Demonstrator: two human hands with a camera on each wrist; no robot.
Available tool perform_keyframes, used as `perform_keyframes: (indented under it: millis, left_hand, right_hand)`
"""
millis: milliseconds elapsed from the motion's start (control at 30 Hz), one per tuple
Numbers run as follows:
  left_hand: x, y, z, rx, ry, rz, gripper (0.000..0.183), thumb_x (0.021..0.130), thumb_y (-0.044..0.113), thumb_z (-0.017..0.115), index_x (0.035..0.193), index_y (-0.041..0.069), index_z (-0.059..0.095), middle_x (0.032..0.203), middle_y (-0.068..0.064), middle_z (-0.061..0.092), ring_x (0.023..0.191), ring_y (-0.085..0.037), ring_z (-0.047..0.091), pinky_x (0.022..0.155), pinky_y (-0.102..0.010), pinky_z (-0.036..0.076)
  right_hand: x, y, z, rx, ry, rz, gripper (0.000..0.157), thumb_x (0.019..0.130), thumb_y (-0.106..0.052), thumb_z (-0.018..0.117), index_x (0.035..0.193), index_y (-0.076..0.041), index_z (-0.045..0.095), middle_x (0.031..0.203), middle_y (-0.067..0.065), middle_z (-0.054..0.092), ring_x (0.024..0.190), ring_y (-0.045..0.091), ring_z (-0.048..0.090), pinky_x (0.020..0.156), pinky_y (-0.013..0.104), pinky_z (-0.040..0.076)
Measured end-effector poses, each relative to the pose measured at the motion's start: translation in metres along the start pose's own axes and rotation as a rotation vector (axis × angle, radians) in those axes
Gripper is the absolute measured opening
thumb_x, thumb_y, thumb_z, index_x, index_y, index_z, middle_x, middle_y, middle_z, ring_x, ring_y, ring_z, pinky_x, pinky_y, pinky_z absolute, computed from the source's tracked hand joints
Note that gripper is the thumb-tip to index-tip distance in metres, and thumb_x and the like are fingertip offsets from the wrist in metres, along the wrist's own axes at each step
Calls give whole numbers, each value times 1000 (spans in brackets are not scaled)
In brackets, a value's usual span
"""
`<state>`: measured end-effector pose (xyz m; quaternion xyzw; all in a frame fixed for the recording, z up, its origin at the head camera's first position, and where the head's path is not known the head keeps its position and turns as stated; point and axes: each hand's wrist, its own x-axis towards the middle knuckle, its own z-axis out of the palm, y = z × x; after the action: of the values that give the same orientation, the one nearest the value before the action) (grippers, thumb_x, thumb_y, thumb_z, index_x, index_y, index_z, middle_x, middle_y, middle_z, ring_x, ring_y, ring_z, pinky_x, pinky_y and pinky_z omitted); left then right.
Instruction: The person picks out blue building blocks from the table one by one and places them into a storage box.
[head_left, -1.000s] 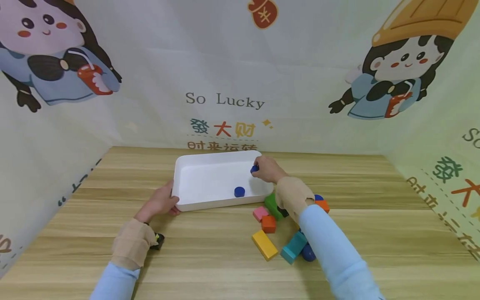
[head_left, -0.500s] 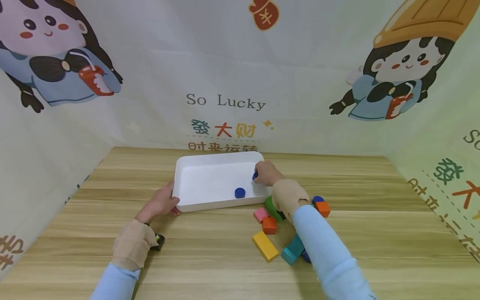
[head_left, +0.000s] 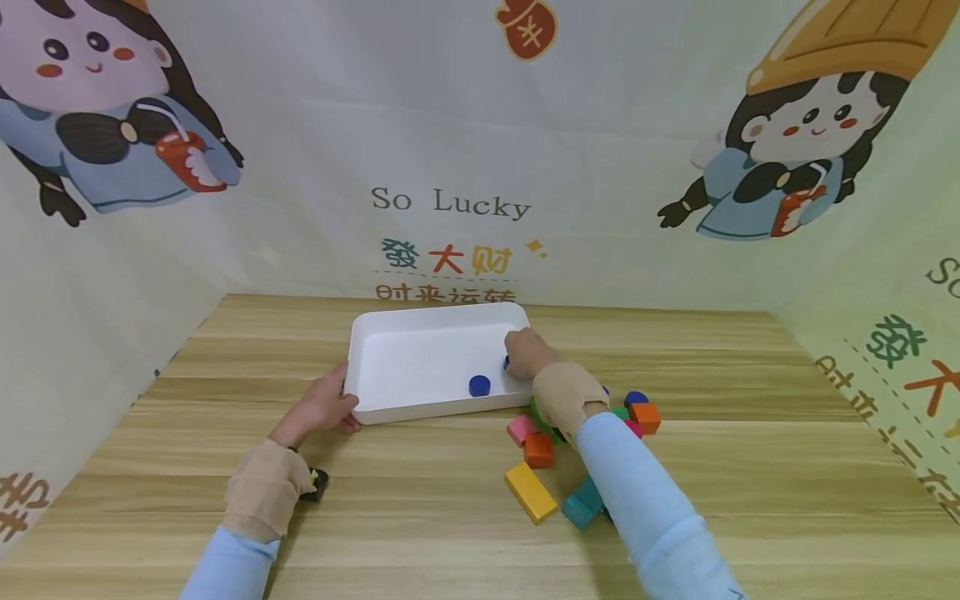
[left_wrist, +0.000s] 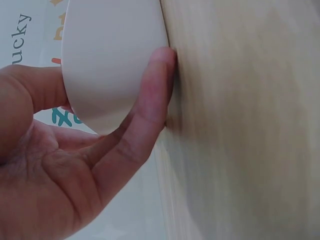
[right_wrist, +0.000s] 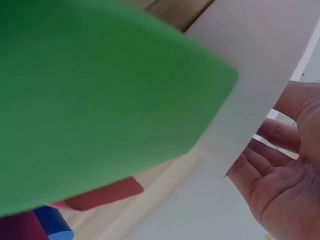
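Observation:
A shallow white tray lies toward the back of the wooden table. My left hand grips its left front corner; in the left wrist view the thumb reaches over the rim while the fingers curl against the outer wall. Inside the tray's right end, my right hand pinches a small blue block, mostly covered by the fingers. To the left of that hand a round blue block rests on the tray floor. The right wrist view has the fingertips hidden behind the tray wall.
Before the tray's right front are a green block, pink block, red-orange block, yellow block and teal block. An orange block and a blue one lie beyond my right forearm, which hides others.
My right hand, with the small blue block, has moved down and toward the front within the tray's right end. My left hand and the round blue block have stayed put.

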<state>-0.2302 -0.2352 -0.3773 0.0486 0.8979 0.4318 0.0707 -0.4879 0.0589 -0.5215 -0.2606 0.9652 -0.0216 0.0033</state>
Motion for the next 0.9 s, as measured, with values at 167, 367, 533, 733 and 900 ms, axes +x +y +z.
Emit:
perform_keyframes:
  millis: [167,367,533,733,900]
  left_hand:
    - [1,0,0,3,-5,-10,42,82,-8,38,122,-13,26,81,-30,53,50,-18,59,47,-30,54]
    - [2,-1,2,17,-8,-3,41,82,-8,38,120,-14,27,82,-30,53,50,-17,59,47,-30,54]
    - [1,0,2,-2,-17,6,40,82,-8,39,120,-14,27,81,-30,53,51,-21,60,47,-32,54]
    - [12,-22,2,-81,-39,97,39,82,-6,41,118,-10,28,78,-29,53,49,-20,60,45,-31,53]
    - [9,-18,-1,-52,-31,69,43,82,-6,40,123,-10,25,83,-31,52,51,-20,60,47,-31,54]
  right_hand:
    - [-37,-29,-37,4,15,1,13,68,-13,60,78,-5,57,75,10,57,66,22,49,56,34,44]
    - [-28,-21,-19,0,-5,33,17,68,-15,59,82,-6,58,80,11,58,68,22,50,58,35,45]
    - [-1,3,20,2,25,40,17,61,-18,60,75,-10,56,73,7,55,62,19,47,51,32,42]
    - [-36,-26,-30,43,-79,74,24,67,-19,64,86,-6,58,84,11,58,72,23,51,62,35,48]
    - [-39,-30,-42,56,-117,30,33,71,-28,68,91,-4,57,84,8,58,73,21,51,65,32,47]
